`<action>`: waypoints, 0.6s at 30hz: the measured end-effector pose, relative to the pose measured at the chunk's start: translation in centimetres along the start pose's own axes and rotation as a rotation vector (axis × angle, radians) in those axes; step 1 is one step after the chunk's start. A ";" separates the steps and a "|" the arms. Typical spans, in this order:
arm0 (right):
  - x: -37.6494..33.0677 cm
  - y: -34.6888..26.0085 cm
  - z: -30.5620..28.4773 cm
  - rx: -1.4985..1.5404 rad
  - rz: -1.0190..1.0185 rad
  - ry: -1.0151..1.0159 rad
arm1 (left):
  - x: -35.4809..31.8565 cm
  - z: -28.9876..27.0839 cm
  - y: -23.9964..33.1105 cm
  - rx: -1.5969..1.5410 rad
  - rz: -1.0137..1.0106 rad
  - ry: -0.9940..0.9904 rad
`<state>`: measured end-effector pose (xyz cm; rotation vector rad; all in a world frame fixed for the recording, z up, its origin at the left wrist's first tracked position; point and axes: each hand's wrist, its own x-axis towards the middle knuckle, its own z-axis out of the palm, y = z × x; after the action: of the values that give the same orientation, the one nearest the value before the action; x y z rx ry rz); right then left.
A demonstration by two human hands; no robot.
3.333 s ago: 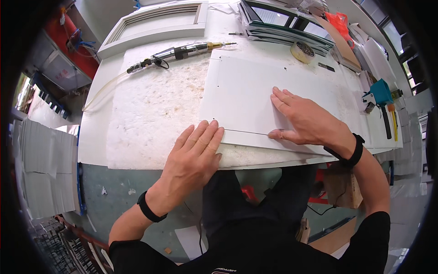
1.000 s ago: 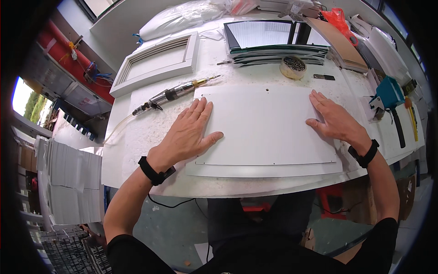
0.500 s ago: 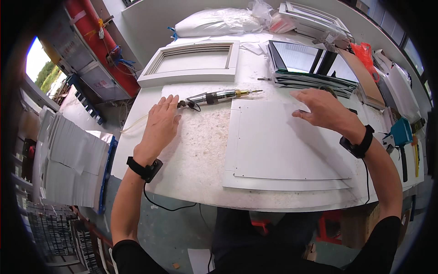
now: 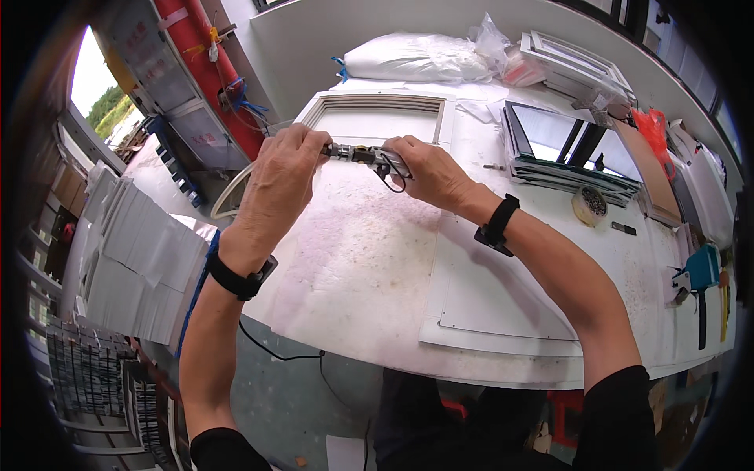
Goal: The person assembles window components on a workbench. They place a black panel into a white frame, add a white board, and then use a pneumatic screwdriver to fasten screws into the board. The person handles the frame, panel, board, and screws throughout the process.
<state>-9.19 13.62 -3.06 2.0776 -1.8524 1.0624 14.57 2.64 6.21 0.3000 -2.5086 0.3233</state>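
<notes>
A silver, pen-shaped power screwdriver (image 4: 357, 153) is held level above the white table (image 4: 353, 259), gripped from both sides. My left hand (image 4: 279, 184) is closed around its left end and hides it. On its right end, near a thin black loop or lever, my right hand (image 4: 430, 174) is closed too. The screwdriver's bit is not visible. Just behind the hands lies a white rectangular frame (image 4: 446, 122). Flat white panels (image 4: 503, 294) with small holes along the edges lie stacked under my right forearm.
Dark glass panes (image 4: 538, 129) are stacked at the back right. Nearer stand a round tub of screws (image 4: 589, 206) and a teal hand tool (image 4: 701, 267). A white sack (image 4: 416, 59) lies at the back. White sheets (image 4: 141, 263) are piled left of the table.
Both hands have closed on the screwdriver and lifted it off the table. My right hand came left from over the panels. The black loop now lies by the right hand. The view shifted.
</notes>
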 end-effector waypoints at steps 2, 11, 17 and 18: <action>1.1 -1.0 -2.1 0.057 0.003 0.097 | 1.8 -2.8 0.9 0.117 0.136 0.289; -3.3 -1.8 -21.2 0.328 0.319 0.563 | 0.9 -4.6 11.4 -0.184 0.290 0.157; -15.3 2.3 -32.0 0.364 0.401 0.982 | 4.9 -1.4 19.2 -0.679 0.167 -0.156; -17.6 3.0 -33.1 0.353 0.406 1.010 | 6.3 -0.6 21.1 -0.699 0.203 -0.180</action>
<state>-24.59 45.43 9.76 0.8725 -1.5724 2.1198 3.85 21.83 6.91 -0.2160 -2.6452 -0.5251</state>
